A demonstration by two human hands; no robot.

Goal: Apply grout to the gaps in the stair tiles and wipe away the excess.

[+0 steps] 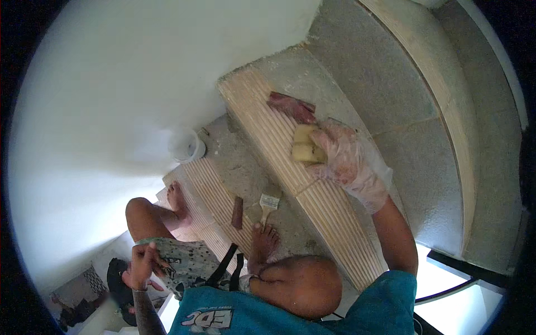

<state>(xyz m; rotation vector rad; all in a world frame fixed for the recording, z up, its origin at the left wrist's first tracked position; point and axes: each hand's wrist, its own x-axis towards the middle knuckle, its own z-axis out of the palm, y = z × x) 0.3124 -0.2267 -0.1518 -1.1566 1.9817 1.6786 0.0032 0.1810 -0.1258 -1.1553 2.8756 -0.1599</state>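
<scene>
one yellowish sponge (pixel 306 144) is in view, a dark line across it leaving unclear whether it is a single block or two pieces; there are two reddish-brown abrasive pieces, a wider creased sheet (pixel 293 108) just beyond the sponge and a narrow strip (pixel 238 213) to its lower left, plus one flat paintbrush (pixel 269 204) with pale bristles, also lower left of the sponge and nearer the body, and one white bucket (pixel 195 148) well to the sponge's left, close to the wall. the surface is a staircase: a ribbed beige band (pixel 329 209) runs beneath the sponge, a second ribbed band (pixel 209 181) lies lower and to its left, and dusty grey tread (pixel 237 159) spreads between them. a white wall (pixel 139 72) rises left of the sponge, and curving grey steps (pixel 385 78) climb to its right. the right hand (pixel 343 153), in a clear plastic glove, is partly closed, its bent fingers and thumb grasping the sponge over the upper ribbed band. the bare left hand (pixel 145 263), well apart from the sponge at lower left, hangs by the patterned shorts (pixel 192 258) with fingers curled; whether it grips anything i cannot tell.
</scene>
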